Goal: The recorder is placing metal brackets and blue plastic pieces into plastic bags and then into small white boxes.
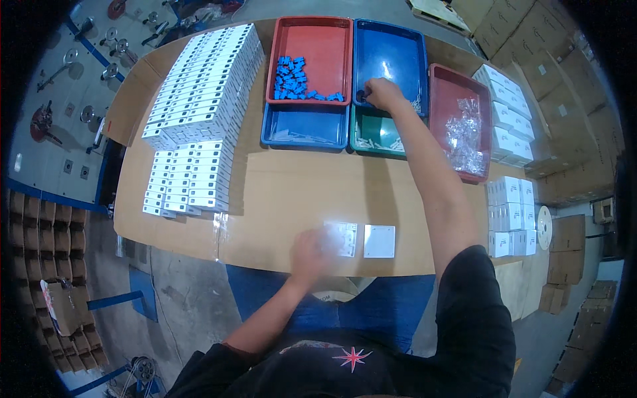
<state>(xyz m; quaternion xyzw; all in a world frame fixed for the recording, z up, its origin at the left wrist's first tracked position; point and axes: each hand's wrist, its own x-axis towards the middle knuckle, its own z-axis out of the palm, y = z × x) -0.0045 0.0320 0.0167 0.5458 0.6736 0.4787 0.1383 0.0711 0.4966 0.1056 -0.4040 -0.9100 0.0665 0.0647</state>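
Note:
My left hand (310, 255) is smeared by motion beside a white square plate (345, 240) near the table's front edge; whether its fingers hold anything is hidden by the blur. A second white square plate (380, 241) lies flat just to the right. My right hand (383, 93) reaches far over the near edge of a blue tray (390, 41), its fingers drawn together. Small dark pieces (361, 95) show at its fingertips, but I cannot make out what they are. Below that wrist is a green tray (371, 122) with small white pieces.
Stacked white boxes (199, 86) fill the table's left side. A red tray (312, 40) holds small blue parts; another blue tray (302, 119) holds clear strips. At right, a red tray (443, 86) contains clear plastic pieces, beside more white boxes (511, 212). Cardboard (292, 179) covers the table.

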